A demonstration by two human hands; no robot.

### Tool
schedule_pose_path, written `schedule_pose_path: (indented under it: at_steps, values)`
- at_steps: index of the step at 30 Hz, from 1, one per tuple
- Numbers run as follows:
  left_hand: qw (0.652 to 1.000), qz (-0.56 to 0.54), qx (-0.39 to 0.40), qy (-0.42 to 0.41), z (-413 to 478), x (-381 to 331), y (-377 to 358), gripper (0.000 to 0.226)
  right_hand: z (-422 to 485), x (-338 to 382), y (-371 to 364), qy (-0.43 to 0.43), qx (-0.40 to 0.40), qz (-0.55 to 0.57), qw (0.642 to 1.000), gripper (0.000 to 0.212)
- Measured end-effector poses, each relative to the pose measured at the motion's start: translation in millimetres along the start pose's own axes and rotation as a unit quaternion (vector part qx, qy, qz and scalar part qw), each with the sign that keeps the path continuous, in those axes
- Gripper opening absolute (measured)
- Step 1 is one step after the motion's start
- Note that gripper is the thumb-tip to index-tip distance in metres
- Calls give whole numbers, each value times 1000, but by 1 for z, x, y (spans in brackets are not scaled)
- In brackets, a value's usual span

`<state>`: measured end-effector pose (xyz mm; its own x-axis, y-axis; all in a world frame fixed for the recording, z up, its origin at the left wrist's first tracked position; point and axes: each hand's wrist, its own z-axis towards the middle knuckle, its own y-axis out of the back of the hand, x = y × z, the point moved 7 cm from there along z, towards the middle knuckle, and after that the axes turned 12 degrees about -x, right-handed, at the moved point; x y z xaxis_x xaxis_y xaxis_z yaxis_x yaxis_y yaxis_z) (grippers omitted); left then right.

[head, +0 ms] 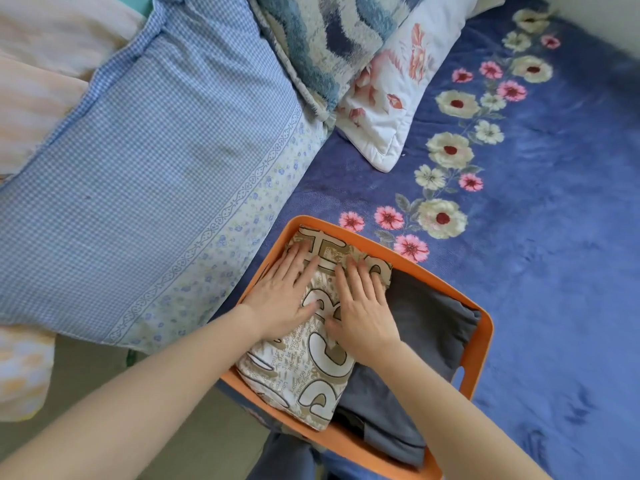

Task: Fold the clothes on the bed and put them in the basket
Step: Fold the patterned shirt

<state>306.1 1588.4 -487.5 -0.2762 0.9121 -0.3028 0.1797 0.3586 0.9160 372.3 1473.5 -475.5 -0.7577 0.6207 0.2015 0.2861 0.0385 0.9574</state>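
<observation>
Left hand point(280, 296) & right hand point(363, 303) lie flat side by side, fingers straight. Both press down on the folded beige-and-white cloth with big letters point(304, 386); they grip nothing. That cloth sits inside the orange plastic basket point(483, 344), on its left side. On the basket's right side lies a folded dark grey cloth point(426, 327). The basket sits on the bed w/ a fuzzy blue flower blanket point(554, 271). Left of the basket: a big blue check pillow point(138, 168). Past the basket's far end: a white flower pillow point(398, 98).
</observation>
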Motion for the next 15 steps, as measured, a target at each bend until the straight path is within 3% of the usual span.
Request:
schedule_pose_path:
  at_steps: [3, 6, 8, 15]
  values:
    - [995, -34, 76, -51, -39, -7, 10, 105, -48, 15, 7, 9, 39, 53, 998, 110]
    - [988, 41, 123, -82, -61, -5, 2, 135, -86, 20, -14, 28, 116, 15, 993, 128]
    - [983, 87, 141, -78, -60, -4, -12, 144, -89, 14, -26, -9, 120, -21, 992, 131]
    - [963, 205, 177, -11, -49, -1, -37, 152, -72, 22, -42, -5, 127, -60, 990, 128]
